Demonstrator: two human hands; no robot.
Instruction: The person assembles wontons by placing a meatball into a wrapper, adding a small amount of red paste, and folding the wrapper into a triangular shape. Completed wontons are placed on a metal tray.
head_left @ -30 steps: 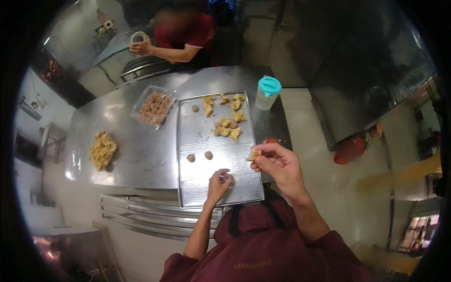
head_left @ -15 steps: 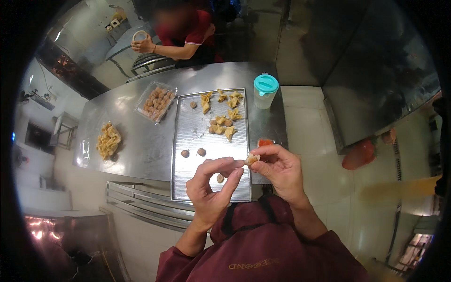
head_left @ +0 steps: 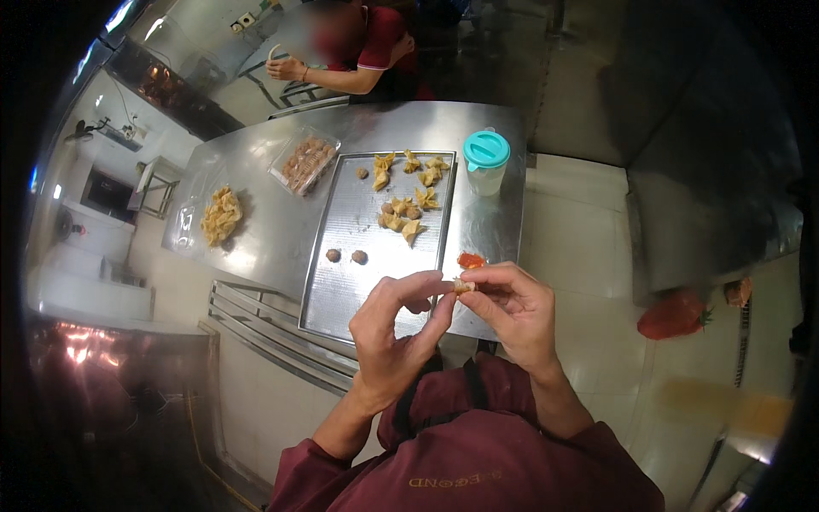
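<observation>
**Small pale morsel (head_left: 464,287) held up between two hands**

The morsel was at lower centre of the frame, raised near the metal tray's (head_left: 341,293) right edge, probably so that fingers could reach it from both sides. The tray lay close to the body, likely for easy reach; folded yellow pieces (head_left: 413,231) sat loosely spaced toward its far end, perhaps to keep them from sticking. The lidded pitcher (head_left: 485,177), upper centre, stood beside the tray, apparently out of the way. The right hand (head_left: 517,313) pinched the morsel between thumb and forefinger. The left hand's (head_left: 386,331) thumb and forefinger curved nearly together at its left side; whether they gripped it could not be told.
</observation>
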